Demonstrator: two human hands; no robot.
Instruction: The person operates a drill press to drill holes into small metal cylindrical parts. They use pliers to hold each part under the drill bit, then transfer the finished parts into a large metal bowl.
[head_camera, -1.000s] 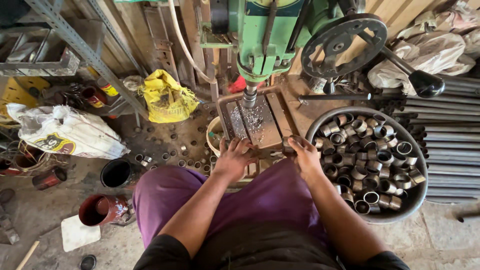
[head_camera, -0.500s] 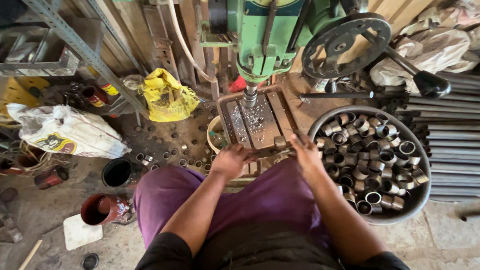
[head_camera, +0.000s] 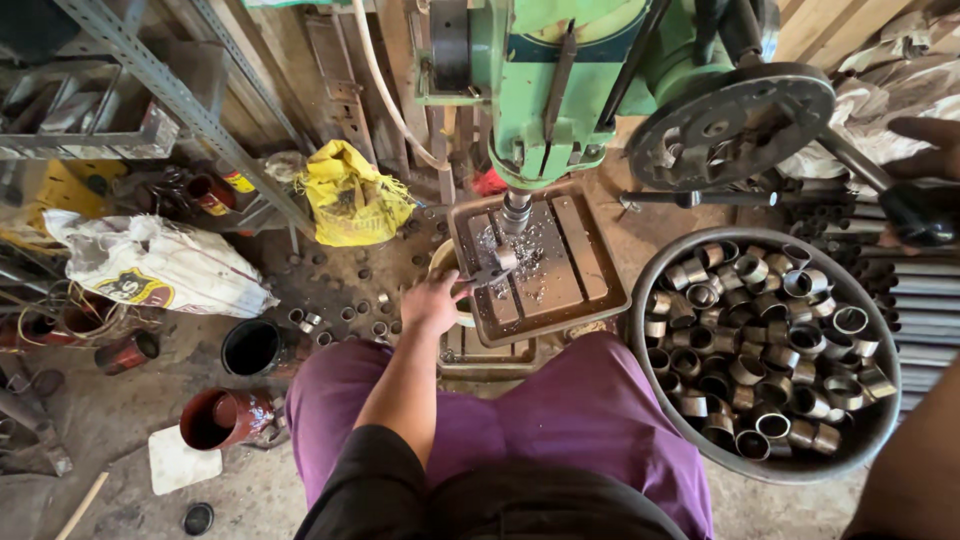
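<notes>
Short grey metal ring (head_camera: 497, 262) held under green drill press (head_camera: 560, 90); drilling step judged in hand.
Left hand (head_camera: 432, 300) is pinched on the ring's clamp on the slotted worktop (head_camera: 570, 265); right hand (head_camera: 925, 150) is closed on the black feed-lever knob (head_camera: 918, 215). A steady pull is called for next.

Soft, even daylight, mild wide-angle bending at edges, perhaps slight blur far right.

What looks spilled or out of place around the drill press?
Short metal rings lie scattered on the floor left of the drill table, outside the full basin. Metal shavings litter the table near the left hand.
</notes>
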